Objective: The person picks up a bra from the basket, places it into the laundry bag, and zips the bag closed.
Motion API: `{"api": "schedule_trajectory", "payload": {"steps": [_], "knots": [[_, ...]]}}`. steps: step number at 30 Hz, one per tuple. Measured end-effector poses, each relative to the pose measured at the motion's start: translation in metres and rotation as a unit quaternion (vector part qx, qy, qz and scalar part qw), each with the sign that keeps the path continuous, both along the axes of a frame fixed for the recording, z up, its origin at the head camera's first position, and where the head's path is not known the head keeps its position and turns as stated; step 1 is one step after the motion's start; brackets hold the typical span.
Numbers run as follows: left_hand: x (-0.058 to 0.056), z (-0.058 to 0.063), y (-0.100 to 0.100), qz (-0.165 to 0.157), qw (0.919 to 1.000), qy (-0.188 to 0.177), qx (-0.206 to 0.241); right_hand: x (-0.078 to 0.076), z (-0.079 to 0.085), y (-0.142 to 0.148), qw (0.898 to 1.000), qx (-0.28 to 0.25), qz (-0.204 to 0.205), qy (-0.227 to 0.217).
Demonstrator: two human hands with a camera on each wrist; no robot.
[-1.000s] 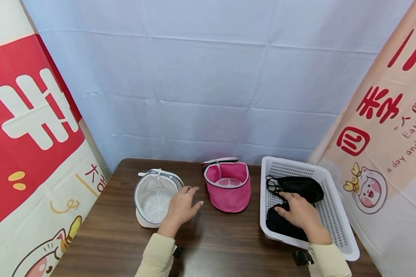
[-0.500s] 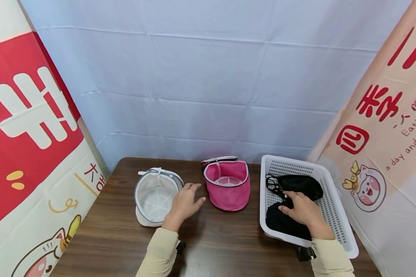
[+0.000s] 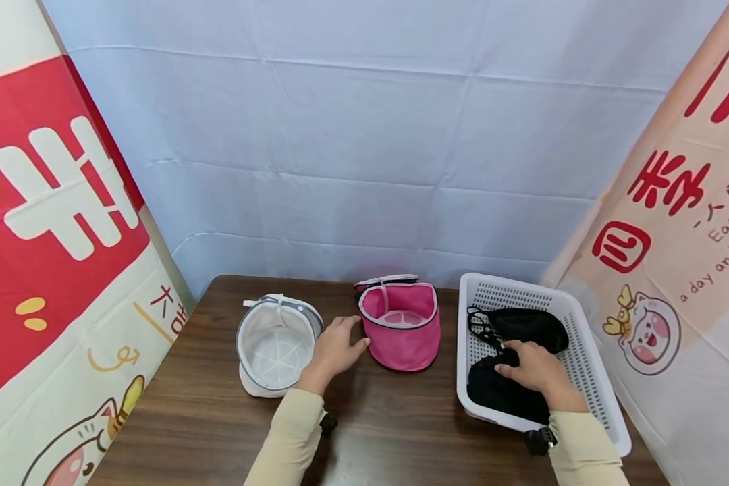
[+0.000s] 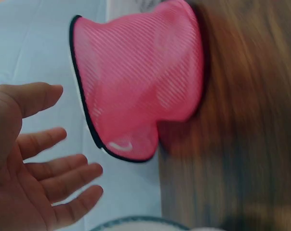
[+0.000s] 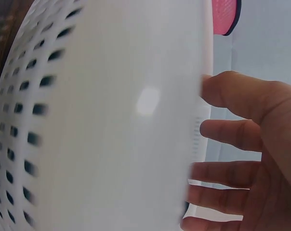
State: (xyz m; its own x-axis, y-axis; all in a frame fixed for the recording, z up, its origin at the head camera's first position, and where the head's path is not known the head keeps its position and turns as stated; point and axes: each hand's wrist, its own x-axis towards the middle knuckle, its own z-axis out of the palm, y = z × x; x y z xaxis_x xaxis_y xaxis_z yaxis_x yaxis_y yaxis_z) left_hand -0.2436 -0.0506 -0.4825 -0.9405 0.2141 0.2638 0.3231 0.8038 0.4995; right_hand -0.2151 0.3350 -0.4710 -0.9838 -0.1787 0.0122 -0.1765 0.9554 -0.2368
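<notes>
My left hand (image 3: 335, 347) is held over the table between a white mesh laundry bag (image 3: 273, 354) and a pink mesh laundry bag (image 3: 403, 347), its fingertips near the pink one. In the left wrist view the fingers (image 4: 71, 183) are spread, with a gap to the pink bag's dark-edged mouth. Inside a white plastic basket (image 3: 464, 337) lie two black drawstring pouches, a rear pouch (image 3: 531, 326) and a front pouch (image 3: 498, 388). My right hand (image 3: 537, 371) reaches over them, fingertips at the cords. The basket wall partly hides its fingers (image 5: 227, 173) in the right wrist view.
Both mesh bags stand upright with their tops uncovered on the brown wooden table (image 3: 389, 432). A pale blue cloth (image 3: 364, 135) hangs behind it. Printed cloths hang at left and right, the right cloth (image 3: 650, 270) close beside the basket.
My left hand has moved right, from the white bag's rim toward the pink bag. The right hand has shifted slightly right and down over the pouches. The bags and basket stay put.
</notes>
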Motion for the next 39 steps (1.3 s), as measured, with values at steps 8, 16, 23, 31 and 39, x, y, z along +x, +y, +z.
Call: {"api": "schedule_trajectory", "payload": {"steps": [8, 16, 23, 31, 39], "knots": [[-0.006, 0.008, 0.011, 0.027, 0.9985, -0.024, 0.041, -0.003, 0.002, 0.002, 1.000, -0.001, 0.008, -0.009], [-0.014, 0.003, 0.018, 0.060, 0.9942, -0.024, 0.085, -0.005, 0.008, -0.007, 1.000, -0.011, 0.019, -0.011], [-0.019, 0.000, 0.024, 0.086, 0.9879, -0.026, 0.126, -0.011, 0.006, -0.011, 0.999, -0.019, 0.036, -0.033], [-0.029, 0.002, 0.029, 0.110, 0.9786, -0.040, 0.170, -0.019, 0.005, -0.013, 0.997, -0.031, 0.056, -0.051], [-0.034, -0.002, 0.033, 0.139, 0.9668, -0.086, 0.196, -0.024, 0.013, -0.013, 0.992, -0.031, 0.083, -0.088]]}}
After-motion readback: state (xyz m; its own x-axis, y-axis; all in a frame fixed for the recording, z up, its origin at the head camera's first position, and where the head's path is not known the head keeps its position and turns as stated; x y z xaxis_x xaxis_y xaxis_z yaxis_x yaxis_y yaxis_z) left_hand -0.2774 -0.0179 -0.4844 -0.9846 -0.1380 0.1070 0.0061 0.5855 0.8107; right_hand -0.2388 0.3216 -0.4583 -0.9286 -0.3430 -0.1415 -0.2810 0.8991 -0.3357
